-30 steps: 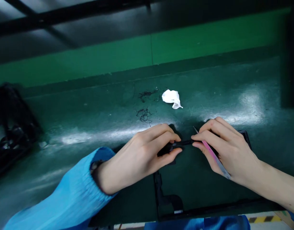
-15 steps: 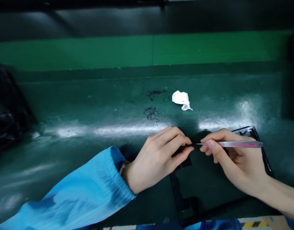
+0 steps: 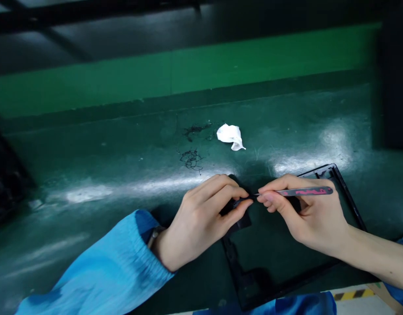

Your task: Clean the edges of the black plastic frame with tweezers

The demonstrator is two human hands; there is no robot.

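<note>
A black rectangular frame lies flat on the dark green bench, near its front edge. My left hand, in a blue sleeve, pinches the frame's far left corner with fingers and thumb closed. My right hand is closed around metal tweezers with pink marking. The tweezers lie almost level, and their tip meets the spot where my left fingers pinch the frame. What the tip touches is too small to make out.
A crumpled white wipe lies on the bench beyond my hands. Beside it are two small tangles of thin black threads. Dark objects sit at the far left edge. A bright green strip runs along the back.
The tweezers have swung in my right hand from pointing down along my palm to lying level, tip toward my left fingers. My left hand keeps its pinch on the frame corner.
</note>
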